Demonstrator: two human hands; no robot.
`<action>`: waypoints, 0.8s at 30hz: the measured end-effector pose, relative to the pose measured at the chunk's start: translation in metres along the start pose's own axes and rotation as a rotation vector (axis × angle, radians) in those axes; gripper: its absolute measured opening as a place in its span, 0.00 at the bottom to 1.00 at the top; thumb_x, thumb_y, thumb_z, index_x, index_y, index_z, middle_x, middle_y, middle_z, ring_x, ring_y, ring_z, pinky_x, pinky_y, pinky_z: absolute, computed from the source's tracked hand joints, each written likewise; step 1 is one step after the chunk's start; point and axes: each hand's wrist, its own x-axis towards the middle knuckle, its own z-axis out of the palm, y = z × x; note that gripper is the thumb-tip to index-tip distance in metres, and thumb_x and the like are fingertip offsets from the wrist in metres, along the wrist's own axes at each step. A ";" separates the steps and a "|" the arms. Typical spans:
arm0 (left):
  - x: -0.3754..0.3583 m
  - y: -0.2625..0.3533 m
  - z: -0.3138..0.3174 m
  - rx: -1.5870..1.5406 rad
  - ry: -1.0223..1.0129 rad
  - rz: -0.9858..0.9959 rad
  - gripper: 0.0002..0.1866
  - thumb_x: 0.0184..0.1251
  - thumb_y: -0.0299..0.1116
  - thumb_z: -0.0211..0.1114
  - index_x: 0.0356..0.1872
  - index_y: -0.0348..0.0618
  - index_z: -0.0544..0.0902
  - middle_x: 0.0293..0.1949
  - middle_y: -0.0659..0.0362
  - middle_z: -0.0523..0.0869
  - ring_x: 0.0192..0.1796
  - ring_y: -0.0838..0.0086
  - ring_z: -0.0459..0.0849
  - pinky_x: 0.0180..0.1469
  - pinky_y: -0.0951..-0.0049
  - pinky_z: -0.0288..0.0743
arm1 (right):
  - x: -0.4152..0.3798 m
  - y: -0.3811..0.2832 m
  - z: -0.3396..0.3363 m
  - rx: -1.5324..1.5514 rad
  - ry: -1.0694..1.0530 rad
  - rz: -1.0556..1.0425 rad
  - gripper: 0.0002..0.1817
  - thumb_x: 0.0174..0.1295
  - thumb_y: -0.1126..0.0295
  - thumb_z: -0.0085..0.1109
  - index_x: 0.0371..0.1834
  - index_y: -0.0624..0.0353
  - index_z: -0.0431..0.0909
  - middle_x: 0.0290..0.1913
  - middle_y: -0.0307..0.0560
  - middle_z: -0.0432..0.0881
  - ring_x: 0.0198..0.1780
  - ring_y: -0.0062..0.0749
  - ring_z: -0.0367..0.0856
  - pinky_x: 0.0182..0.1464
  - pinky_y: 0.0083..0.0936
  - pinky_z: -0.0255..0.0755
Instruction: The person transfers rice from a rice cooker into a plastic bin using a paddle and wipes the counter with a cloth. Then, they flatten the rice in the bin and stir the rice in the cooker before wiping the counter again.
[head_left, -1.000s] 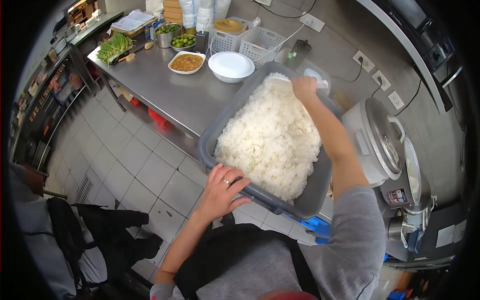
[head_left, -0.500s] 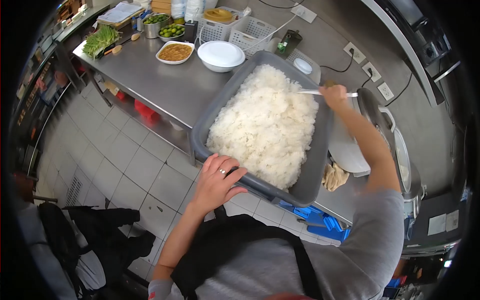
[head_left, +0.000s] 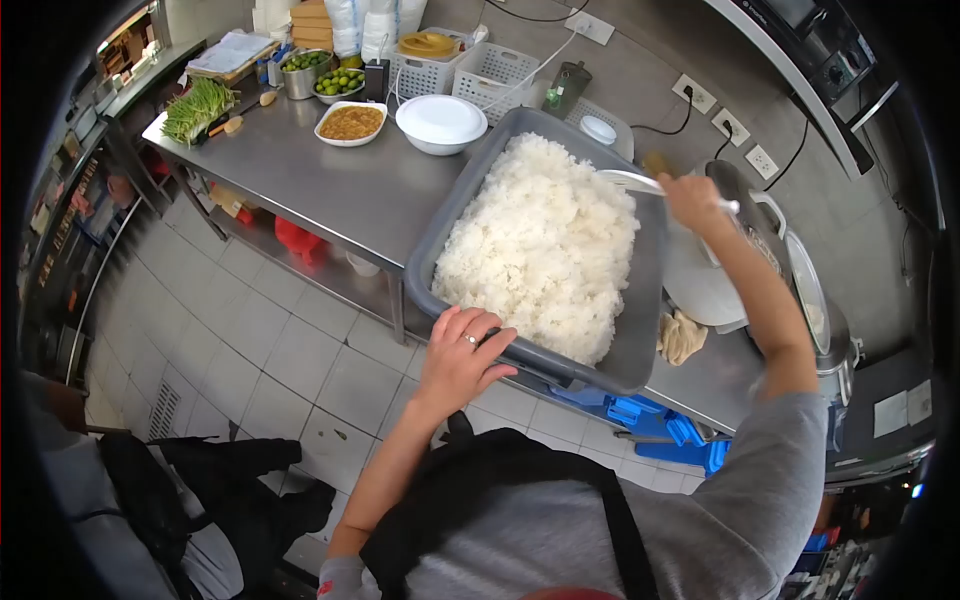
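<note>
The right hand (head_left: 693, 200) had its grip closed round a white utensil (head_left: 632, 181) reaching the edge of the rice (head_left: 540, 250), heaped in a grey tub (head_left: 643, 300) on the tabletop (head_left: 300, 180). The left hand (head_left: 465, 345) lay over the near rim; whether it pinched, I couldn't tell. Writing on the upper-right appliance (head_left: 795, 60) was too small to read.

Hiding part of a white utensil (head_left: 635, 180) inside the right hand (head_left: 693, 203). Covering some of a tub (head_left: 642, 320) under the left hand (head_left: 465, 355). Obscuring a pot (head_left: 705, 288) partly behind the right forearm (head_left: 768, 305).
</note>
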 end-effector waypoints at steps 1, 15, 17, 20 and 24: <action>-0.001 -0.001 0.000 0.001 0.007 0.006 0.25 0.40 0.46 0.69 0.42 0.49 0.78 0.43 0.61 0.75 0.51 0.65 0.71 0.57 0.53 0.59 | -0.009 -0.022 0.002 0.021 -0.057 -0.047 0.12 0.57 0.67 0.48 0.43 0.55 0.71 0.30 0.51 0.81 0.35 0.46 0.82 0.37 0.39 0.74; -0.001 -0.009 0.007 -0.117 0.136 0.034 0.28 0.35 0.46 0.73 0.37 0.42 0.74 0.48 0.56 0.74 0.52 0.59 0.71 0.55 0.55 0.61 | 0.018 -0.134 -0.003 0.359 -0.006 -0.166 0.14 0.62 0.57 0.46 0.39 0.53 0.75 0.31 0.52 0.81 0.36 0.45 0.81 0.37 0.39 0.73; -0.001 -0.010 0.008 -0.109 0.140 0.029 0.28 0.32 0.44 0.74 0.35 0.42 0.73 0.48 0.54 0.73 0.52 0.57 0.71 0.54 0.56 0.63 | -0.002 -0.138 -0.024 0.346 -0.010 -0.223 0.11 0.62 0.59 0.47 0.37 0.53 0.75 0.27 0.51 0.80 0.33 0.44 0.81 0.35 0.38 0.73; -0.001 -0.008 0.010 -0.112 0.151 0.045 0.27 0.32 0.43 0.73 0.35 0.42 0.74 0.45 0.56 0.73 0.51 0.59 0.71 0.54 0.57 0.63 | -0.020 -0.120 -0.045 0.282 0.075 -0.301 0.10 0.61 0.60 0.48 0.36 0.53 0.73 0.23 0.48 0.79 0.27 0.44 0.80 0.30 0.38 0.72; -0.004 -0.012 0.012 -0.066 0.158 0.077 0.27 0.34 0.45 0.73 0.35 0.43 0.74 0.42 0.57 0.73 0.48 0.60 0.71 0.54 0.56 0.63 | -0.016 -0.101 -0.053 0.255 0.236 -0.260 0.08 0.59 0.62 0.50 0.35 0.52 0.73 0.21 0.45 0.79 0.25 0.42 0.80 0.27 0.38 0.71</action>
